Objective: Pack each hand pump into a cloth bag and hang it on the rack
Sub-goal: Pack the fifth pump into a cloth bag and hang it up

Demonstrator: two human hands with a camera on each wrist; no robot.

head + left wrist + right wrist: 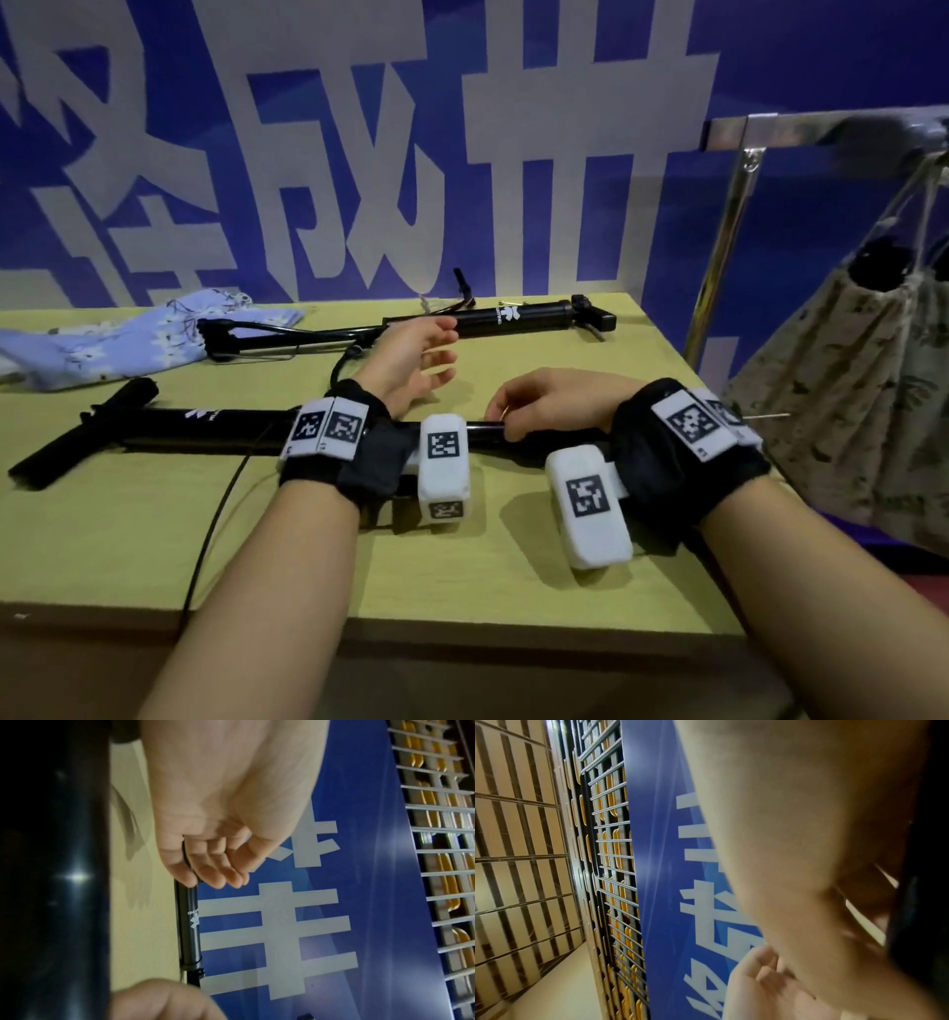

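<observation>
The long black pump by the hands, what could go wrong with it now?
Only the right hand curls round the near pump, close to one end, so lifting it there might tip the long handle end down. Its thin hose trails over the table edge and could snag. The left hand hovers open, near the far pump, and could bump it.

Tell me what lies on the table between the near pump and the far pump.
In the head view, between the near pump and the far pump: the open left hand, a thin black hose, otherwise bare table.
</observation>
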